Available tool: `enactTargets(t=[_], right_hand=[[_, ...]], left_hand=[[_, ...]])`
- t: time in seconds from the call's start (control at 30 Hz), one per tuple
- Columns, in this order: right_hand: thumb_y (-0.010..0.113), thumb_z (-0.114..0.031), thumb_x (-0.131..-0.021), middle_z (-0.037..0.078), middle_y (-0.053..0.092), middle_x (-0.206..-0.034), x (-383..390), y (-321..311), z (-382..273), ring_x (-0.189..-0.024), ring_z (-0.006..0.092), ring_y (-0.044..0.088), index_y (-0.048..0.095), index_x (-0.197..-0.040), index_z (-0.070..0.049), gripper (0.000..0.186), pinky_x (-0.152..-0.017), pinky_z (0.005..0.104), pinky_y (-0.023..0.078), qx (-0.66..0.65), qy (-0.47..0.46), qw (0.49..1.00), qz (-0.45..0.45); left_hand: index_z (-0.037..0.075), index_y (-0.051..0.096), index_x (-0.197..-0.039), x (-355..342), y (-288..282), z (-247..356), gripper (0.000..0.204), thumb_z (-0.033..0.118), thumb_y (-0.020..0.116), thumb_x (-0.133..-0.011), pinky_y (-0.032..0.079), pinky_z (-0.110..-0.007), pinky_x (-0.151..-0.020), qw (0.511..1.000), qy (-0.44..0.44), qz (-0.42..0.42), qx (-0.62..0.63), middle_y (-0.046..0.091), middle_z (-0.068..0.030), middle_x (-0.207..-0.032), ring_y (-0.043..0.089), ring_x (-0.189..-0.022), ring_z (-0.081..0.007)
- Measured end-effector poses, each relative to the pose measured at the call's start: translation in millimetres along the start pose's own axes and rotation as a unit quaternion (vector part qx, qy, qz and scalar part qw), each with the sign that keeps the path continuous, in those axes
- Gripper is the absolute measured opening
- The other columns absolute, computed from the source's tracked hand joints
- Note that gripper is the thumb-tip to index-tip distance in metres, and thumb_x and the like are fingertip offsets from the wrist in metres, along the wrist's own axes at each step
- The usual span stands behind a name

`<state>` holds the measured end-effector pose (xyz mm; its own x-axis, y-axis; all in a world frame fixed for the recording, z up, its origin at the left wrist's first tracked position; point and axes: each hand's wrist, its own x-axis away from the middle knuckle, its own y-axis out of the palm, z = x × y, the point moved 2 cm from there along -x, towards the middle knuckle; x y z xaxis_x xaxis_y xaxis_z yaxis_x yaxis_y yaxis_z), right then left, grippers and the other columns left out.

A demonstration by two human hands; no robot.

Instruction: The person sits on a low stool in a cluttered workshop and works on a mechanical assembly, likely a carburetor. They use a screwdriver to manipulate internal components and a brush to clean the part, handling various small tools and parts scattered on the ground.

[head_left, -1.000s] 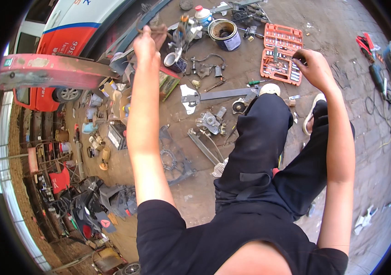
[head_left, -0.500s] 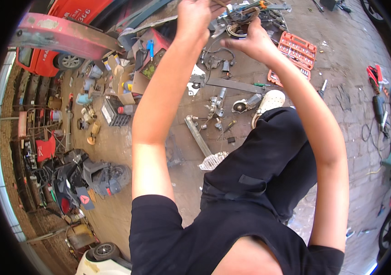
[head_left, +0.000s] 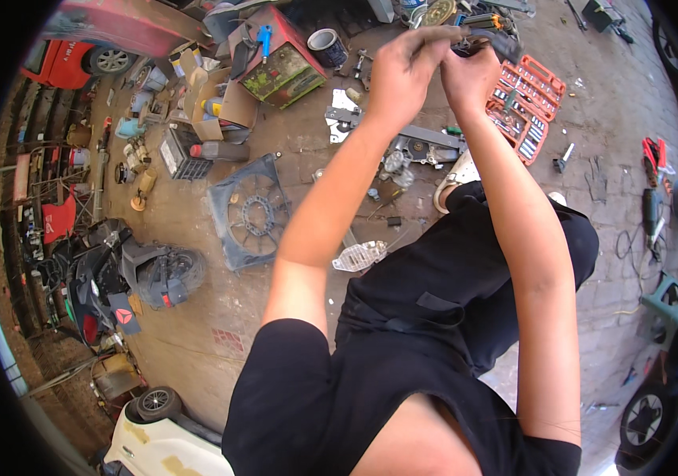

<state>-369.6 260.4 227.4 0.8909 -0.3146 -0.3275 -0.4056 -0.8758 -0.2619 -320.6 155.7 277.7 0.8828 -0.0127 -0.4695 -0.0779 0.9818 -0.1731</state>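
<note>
Meeting high in view: left hand (head_left: 412,70) and right hand (head_left: 472,75), fingers together at a dark piece (head_left: 506,46) that shows just beside the orange socket case (head_left: 556,98). Can't tell which hand clamps it. Probably light, stiff, perhaps greasy; broad end likely gives the surest hold.

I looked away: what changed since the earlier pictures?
The left hand moved right, and the right hand moved left, away from the orange tool case; once apart, they are now close together at a dark object, grip unclear. The view shifted too. The tool case stayed open.
</note>
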Motion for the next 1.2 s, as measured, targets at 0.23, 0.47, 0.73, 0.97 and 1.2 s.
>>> enactTargets(t=[0.23,0.47,0.73,0.97,1.2], right_hand=[[0.076,-0.029,-0.069,0.011,0.069,-0.077,-6,-13,-6,-0.069,0.0175,0.064,0.065,-0.085,0.001,0.036,-0.069,0.0303,0.048,-0.022,-0.094,0.994,0.053],[0.076,-0.021,-0.070,0.008,0.069,-0.080,-5,-30,0,-0.070,0.0125,0.063,0.066,-0.086,0.002,0.030,-0.070,0.0265,0.048,-0.004,-0.083,0.996,0.021],[0.075,-0.018,-0.070,0.007,0.068,-0.082,-10,-34,-16,-0.072,0.0126,0.062,0.064,-0.086,0.004,0.030,-0.072,0.0272,0.048,-0.167,-0.025,0.985,0.027],[0.073,-0.015,-0.074,0.005,0.065,-0.086,-14,-79,-50,-0.076,0.0103,0.058,0.064,-0.093,0.004,0.029,-0.074,0.0243,0.046,-0.193,-0.018,0.981,0.008],[0.070,-0.018,-0.078,0.006,0.064,-0.084,-53,-159,-61,-0.074,0.0115,0.060,0.062,-0.089,0.002,0.025,-0.071,0.0256,0.049,-0.242,0.003,0.969,0.049]], left_hand=[[-0.007,0.054,-0.110,187,11,-231,0.031,0.006,0.051,-0.081,0.042,-0.037,-0.090,0.778,-0.463,0.423,-0.011,0.056,-0.0215,-0.115,0.056,-0.104,-0.0293],[-0.001,0.061,-0.097,237,36,-299,0.020,0.016,0.052,-0.090,0.052,-0.035,-0.072,0.765,-0.530,0.220,0.292,0.065,-0.0102,-0.089,0.064,-0.078,-0.0229],[-0.006,0.059,-0.093,215,-34,-267,0.037,0.028,0.067,-0.081,0.048,-0.039,-0.074,0.734,-0.490,0.420,-0.212,0.063,-0.0136,-0.085,0.061,-0.080,-0.0272],[0.011,0.059,-0.101,180,-61,-307,0.043,0.039,0.074,-0.073,0.048,-0.040,-0.073,0.710,-0.592,0.268,0.269,0.061,-0.0055,-0.093,0.059,-0.085,-0.0208],[0.020,0.060,-0.092,85,-64,-303,0.024,0.034,0.071,-0.076,0.045,-0.032,-0.054,0.737,-0.629,0.113,0.218,0.064,0.0021,-0.079,0.061,-0.067,-0.0142]])
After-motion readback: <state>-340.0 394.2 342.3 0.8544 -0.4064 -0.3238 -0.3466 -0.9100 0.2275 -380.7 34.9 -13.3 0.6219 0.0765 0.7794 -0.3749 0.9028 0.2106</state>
